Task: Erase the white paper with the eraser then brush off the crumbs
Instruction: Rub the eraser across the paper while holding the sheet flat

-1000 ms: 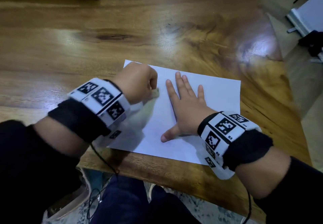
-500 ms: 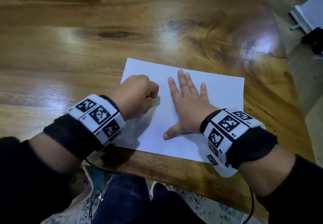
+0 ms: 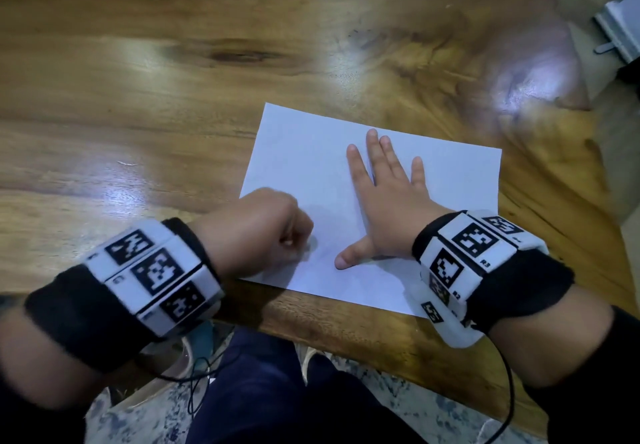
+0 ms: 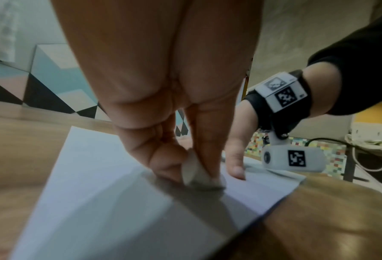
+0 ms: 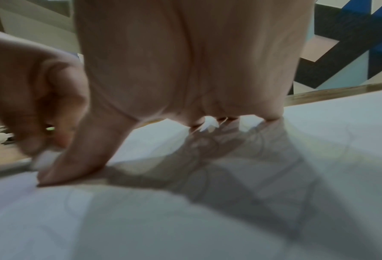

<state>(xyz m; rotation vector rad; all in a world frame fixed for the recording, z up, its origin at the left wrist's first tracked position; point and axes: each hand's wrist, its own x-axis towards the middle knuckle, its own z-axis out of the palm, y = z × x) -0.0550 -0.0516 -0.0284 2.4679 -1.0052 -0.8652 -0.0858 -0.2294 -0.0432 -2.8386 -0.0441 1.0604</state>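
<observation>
1. White rubber showed between the curled fingers of the left hand (image 3: 258,234): it pinched the eraser (image 4: 195,173) with its lower end pressed onto the white paper (image 3: 311,166), close to the sheet's near-left corner.
2. Just beside it to the right, the right hand (image 3: 388,201) lay flat on the sheet, fingers spread and straight, thumb (image 5: 74,163) pointing toward the eraser; it held nothing and pinned the paper down.
3. The left hand was therefore the one on the tool. The unrubbed sheet lay ahead of it and to its right, with the long axis running left to right across the person's front, so strokes would probably travel away from the body or toward the pinning hand.
4. No crumbs could be made out on the sheet; the wrist views were too blurred to tell.
5. The paper sat near the front edge of a glossy wooden table (image 3: 138,97).
6. Beyond the table stood a wall with geometric coloured panels (image 4: 52,70).
</observation>
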